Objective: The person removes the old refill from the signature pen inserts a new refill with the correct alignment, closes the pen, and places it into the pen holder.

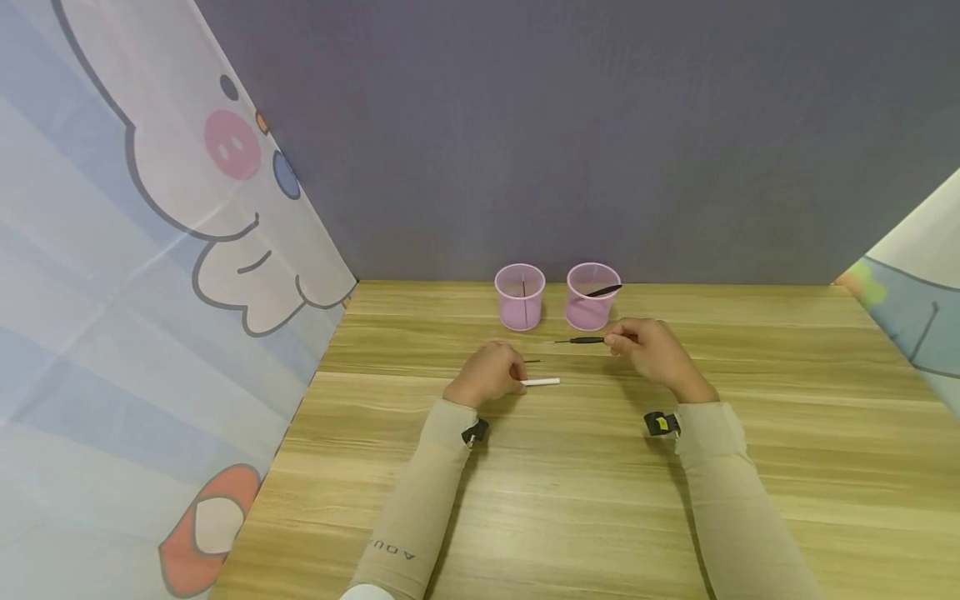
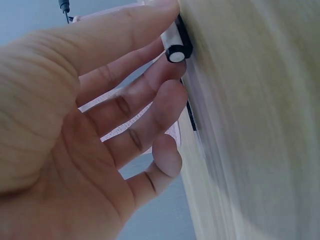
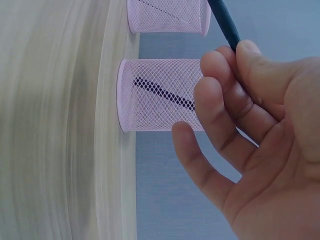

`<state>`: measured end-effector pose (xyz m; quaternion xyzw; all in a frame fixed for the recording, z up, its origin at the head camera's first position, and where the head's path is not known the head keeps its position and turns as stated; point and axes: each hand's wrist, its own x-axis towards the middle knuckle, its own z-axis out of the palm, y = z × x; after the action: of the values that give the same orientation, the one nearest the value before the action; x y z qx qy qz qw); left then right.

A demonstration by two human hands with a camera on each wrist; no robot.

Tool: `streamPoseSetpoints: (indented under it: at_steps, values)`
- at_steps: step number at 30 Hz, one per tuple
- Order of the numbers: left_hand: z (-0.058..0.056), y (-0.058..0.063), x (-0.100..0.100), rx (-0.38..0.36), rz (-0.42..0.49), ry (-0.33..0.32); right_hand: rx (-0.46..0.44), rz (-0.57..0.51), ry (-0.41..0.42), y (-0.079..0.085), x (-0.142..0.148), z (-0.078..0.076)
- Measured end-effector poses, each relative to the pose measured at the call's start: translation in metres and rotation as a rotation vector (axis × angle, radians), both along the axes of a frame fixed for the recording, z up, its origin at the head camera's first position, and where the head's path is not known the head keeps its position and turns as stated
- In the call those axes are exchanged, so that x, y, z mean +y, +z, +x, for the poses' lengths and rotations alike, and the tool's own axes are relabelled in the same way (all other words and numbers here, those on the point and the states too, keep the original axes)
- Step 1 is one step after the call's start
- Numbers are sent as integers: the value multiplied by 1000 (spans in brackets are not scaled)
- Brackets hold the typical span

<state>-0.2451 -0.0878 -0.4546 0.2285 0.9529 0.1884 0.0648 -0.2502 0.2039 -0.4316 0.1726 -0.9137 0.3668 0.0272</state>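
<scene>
My left hand (image 1: 491,373) is low over the table, its thumb and fingertips pinching a short white stick (image 1: 543,382). In the left wrist view, the near end of this stick has a black rim around a white centre. A thin dark rod (image 1: 532,361) lies just beyond, partly hidden by the hand. My right hand (image 1: 654,350) pinches a slim black tool (image 1: 587,340) by its rear end, above the table. Its thin shaft points left, towards the space in front of the cups. In the right wrist view, the other fingers are loosely bent.
Two pink mesh cups (image 1: 521,315) stand side by side at the back of the table (image 1: 555,500). The left one holds a thin dark stick; a black pen-like item (image 1: 604,291) leans in the right cup (image 1: 588,317). A grey panel (image 1: 570,142) rises behind them.
</scene>
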Motion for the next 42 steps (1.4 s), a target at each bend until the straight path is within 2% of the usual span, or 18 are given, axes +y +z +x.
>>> streamPoseSetpoints:
  at_steps: [10,20,33,42]
  values:
    - [-1,-4,-1,4,-9,8,-23,-2,-2,0,0,-1]
    - [-1,-1,-3,-10,10,4,-15,-5,-4,0,0,1]
    - [-4,-1,-9,-3,81,-53,-13,-29,-7,0,3,0]
    - [-5,2,-13,-15,102,-26,-18,-30,-15,0,5,0]
